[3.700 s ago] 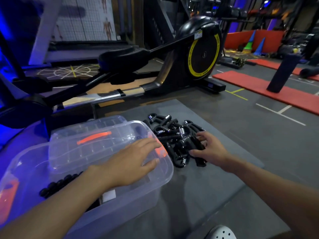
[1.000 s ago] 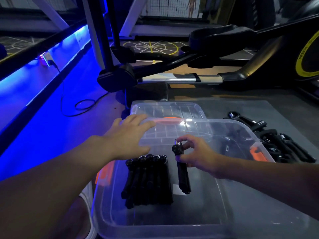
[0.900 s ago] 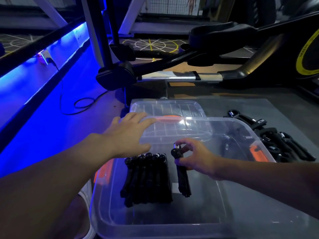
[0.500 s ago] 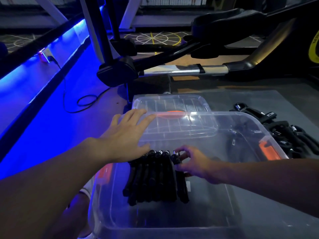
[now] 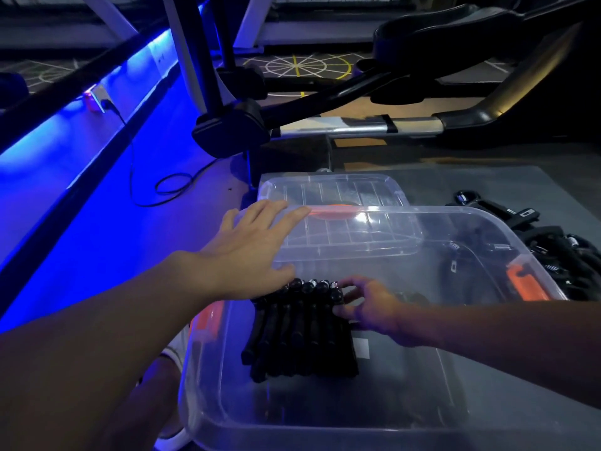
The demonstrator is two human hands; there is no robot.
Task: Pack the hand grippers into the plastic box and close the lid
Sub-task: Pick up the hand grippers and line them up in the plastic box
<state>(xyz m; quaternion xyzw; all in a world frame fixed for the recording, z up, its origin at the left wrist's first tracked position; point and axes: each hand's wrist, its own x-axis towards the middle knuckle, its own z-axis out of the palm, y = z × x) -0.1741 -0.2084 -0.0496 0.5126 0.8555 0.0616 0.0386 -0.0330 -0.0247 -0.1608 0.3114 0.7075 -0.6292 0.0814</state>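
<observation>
A clear plastic box (image 5: 455, 428) sits open on a grey mat (image 5: 487, 187), its lid (image 5: 341, 196) lying flat just behind it. Inside, a row of black hand grippers (image 5: 299, 333) lies side by side near the left wall. The left hand (image 5: 247, 255) rests flat, fingers straight, on the box's far left rim. The right hand (image 5: 370, 307) is inside the box, its curled fingertips at the top end of the rightmost gripper; whether it grips is unclear. A loose pile of grippers (image 5: 553, 249) lies right of the box.

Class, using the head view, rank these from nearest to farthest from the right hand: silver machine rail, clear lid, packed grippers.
1. Packed grippers, in the box, at the right hand's fingertips.
2. Clear lid, behind the box's far wall.
3. Silver machine rail, beyond the lid.
</observation>
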